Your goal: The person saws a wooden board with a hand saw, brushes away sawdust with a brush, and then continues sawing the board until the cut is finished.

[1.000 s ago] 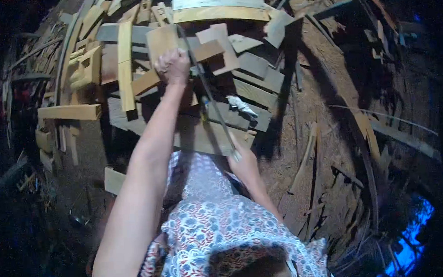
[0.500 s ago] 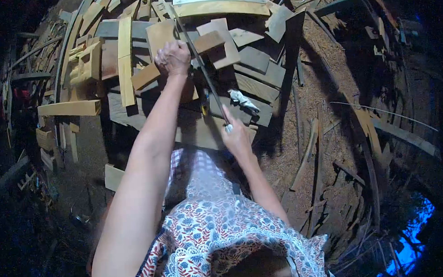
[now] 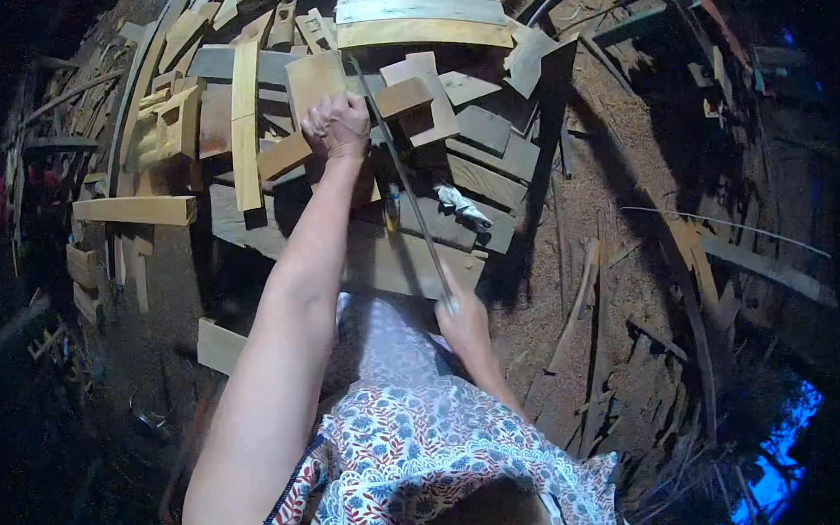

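A long, thin tool (image 3: 404, 175) is gripped at its near end by the right hand (image 3: 463, 321), its fingers wrapped shut around it, at the near edge of a plank-topped surface (image 3: 383, 261). The tool is angled away across the wood pieces, its far end just beside a pale board (image 3: 314, 79). The left hand (image 3: 339, 122) is clenched at the near end of that board, close beside the tool; what is enclosed in its grip cannot be told. Brown wood is seen on both sides of the left hand, a short block (image 3: 403, 97) to the right and another piece (image 3: 285, 156) to the left. A crumpled white item (image 3: 462, 206) and a slim yellow-and-blue object (image 3: 393, 210) are seen on the surface, to either side of the tool. Beyond them, a slatted panel (image 3: 421, 17) is lit brightly; wood strips (image 3: 583, 298) are strewn across the ground (image 3: 633, 144).
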Motion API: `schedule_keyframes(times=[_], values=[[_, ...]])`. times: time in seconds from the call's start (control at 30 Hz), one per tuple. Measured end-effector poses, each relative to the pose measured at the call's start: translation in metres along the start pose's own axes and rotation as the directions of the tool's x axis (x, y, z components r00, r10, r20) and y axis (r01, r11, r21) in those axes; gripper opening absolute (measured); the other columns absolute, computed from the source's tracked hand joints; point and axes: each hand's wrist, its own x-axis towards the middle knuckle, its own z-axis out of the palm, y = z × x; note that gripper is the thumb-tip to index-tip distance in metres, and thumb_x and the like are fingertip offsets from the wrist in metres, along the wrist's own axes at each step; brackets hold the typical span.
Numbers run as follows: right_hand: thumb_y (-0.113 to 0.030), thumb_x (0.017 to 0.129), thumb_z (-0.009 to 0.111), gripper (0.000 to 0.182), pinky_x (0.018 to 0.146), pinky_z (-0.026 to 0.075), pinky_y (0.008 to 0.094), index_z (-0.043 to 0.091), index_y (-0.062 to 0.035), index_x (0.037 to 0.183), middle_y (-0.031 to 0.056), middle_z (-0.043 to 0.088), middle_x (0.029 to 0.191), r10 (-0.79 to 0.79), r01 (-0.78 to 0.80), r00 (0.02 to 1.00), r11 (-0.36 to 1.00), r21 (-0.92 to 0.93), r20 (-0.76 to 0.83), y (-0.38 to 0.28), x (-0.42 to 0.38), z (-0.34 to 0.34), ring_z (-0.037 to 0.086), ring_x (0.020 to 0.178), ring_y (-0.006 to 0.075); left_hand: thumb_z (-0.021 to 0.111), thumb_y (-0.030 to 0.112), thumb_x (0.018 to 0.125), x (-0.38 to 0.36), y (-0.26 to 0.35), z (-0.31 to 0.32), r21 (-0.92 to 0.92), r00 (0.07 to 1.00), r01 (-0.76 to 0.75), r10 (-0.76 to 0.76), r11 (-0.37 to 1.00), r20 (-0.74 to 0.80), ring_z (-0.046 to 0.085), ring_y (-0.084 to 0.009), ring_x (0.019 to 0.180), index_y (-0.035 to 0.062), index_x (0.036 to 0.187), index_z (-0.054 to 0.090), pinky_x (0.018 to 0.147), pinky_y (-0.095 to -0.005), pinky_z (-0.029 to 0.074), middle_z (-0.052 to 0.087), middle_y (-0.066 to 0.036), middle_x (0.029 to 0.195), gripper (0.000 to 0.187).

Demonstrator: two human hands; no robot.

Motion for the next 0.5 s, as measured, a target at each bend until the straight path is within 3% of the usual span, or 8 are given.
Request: schedule_keyframes(times=[0.03,0.13,0.17,0.23,0.3,0.33,0.4,0.5], values=[[-0.009,0.078,0.053,0.058,0.067,0.044,0.0420,0.041,-0.0205,0.134,0.0235,0.055,0.083,0.065,-0.064,0.997,0.997,-0.032,0.034,0.009,-0.021,-0.005,0.056,0.074,0.0373,0.054,0.027,0.072,-0.001,0.000,-0.001,-0.006,1.000,0.016,-0.016,1.000,0.005,0.052,-0.0260,0.059,0.0128,0.057,0.056,0.053,-0.0397,0.036,0.054,-0.007,0.063,0.020],[-0.005,0.075,0.055,0.062,0.068,0.044,0.0468,0.040,-0.0195,0.134,0.0243,0.056,0.082,0.011,-0.012,1.000,0.999,0.030,0.016,0.000,-0.023,-0.009,0.056,0.073,0.0395,0.054,0.027,0.072,-0.005,-0.005,0.005,-0.052,0.999,-0.033,0.034,0.998,0.014,0.052,-0.0266,0.060,0.0118,0.057,0.057,0.055,-0.0399,0.035,0.055,-0.007,0.063,0.021],[-0.006,0.076,0.055,0.063,0.070,0.044,0.0464,0.039,-0.0208,0.135,0.0244,0.056,0.084,0.037,-0.036,0.995,0.999,-0.012,0.094,0.000,0.009,-0.002,0.056,0.074,0.0400,0.054,0.027,0.072,-0.003,-0.005,0.006,-0.057,0.999,-0.037,0.038,0.998,0.013,0.052,-0.0266,0.060,0.0118,0.057,0.057,0.055,-0.0399,0.035,0.055,-0.007,0.063,0.021],[-0.006,0.075,0.055,0.065,0.071,0.044,0.0462,0.037,-0.0212,0.136,0.0239,0.056,0.082,-0.009,0.007,0.998,0.999,0.048,0.061,-0.034,0.068,-0.001,0.056,0.075,0.0405,0.054,0.027,0.072,-0.006,-0.006,0.005,-0.049,0.998,-0.025,0.027,0.998,0.053,0.053,-0.0274,0.060,0.0109,0.057,0.057,0.055,-0.0403,0.035,0.056,-0.007,0.065,0.022],[-0.007,0.075,0.054,0.062,0.070,0.044,0.0447,0.040,-0.0196,0.134,0.0241,0.056,0.083,-0.035,0.034,0.999,0.998,0.051,0.012,-0.031,0.065,0.005,0.056,0.075,0.0389,0.054,0.026,0.073,-0.002,-0.003,0.005,-0.036,0.999,-0.002,0.004,0.999,0.051,0.053,-0.0277,0.061,0.0110,0.057,0.057,0.056,-0.0408,0.035,0.057,-0.008,0.065,0.022],[-0.008,0.075,0.053,0.059,0.068,0.043,0.0432,0.043,-0.0180,0.132,0.0244,0.056,0.085,-0.063,0.064,0.998,0.997,0.040,-0.028,-0.027,0.062,0.008,0.056,0.076,0.0372,0.053,0.026,0.073,-0.002,-0.001,0.005,-0.021,0.998,0.038,-0.036,0.999,0.053,0.053,-0.0280,0.061,0.0110,0.057,0.057,0.056,-0.0413,0.035,0.057,-0.008,0.066,0.022],[-0.006,0.076,0.051,0.059,0.072,0.045,0.0413,0.042,-0.0183,0.133,0.0232,0.056,0.084,0.040,-0.040,0.998,0.999,0.022,0.039,-0.001,-0.005,-0.003,0.056,0.077,0.0376,0.052,0.025,0.074,-0.002,-0.001,0.001,-0.040,0.995,0.066,-0.063,0.997,0.080,0.053,-0.0285,0.061,0.0112,0.058,0.057,0.056,-0.0419,0.036,0.057,-0.009,0.066,0.022],[-0.006,0.075,0.052,0.061,0.070,0.045,0.0446,0.041,-0.0186,0.134,0.0240,0.055,0.081,0.088,-0.087,0.993,0.996,-0.011,0.083,0.009,-0.025,-0.003,0.056,0.076,0.0394,0.051,0.026,0.074,-0.003,-0.004,0.000,-0.060,0.999,-0.028,0.030,0.998,0.041,0.053,-0.0289,0.062,0.0115,0.059,0.057,0.056,-0.0425,0.036,0.055,-0.009,0.064,0.021]])
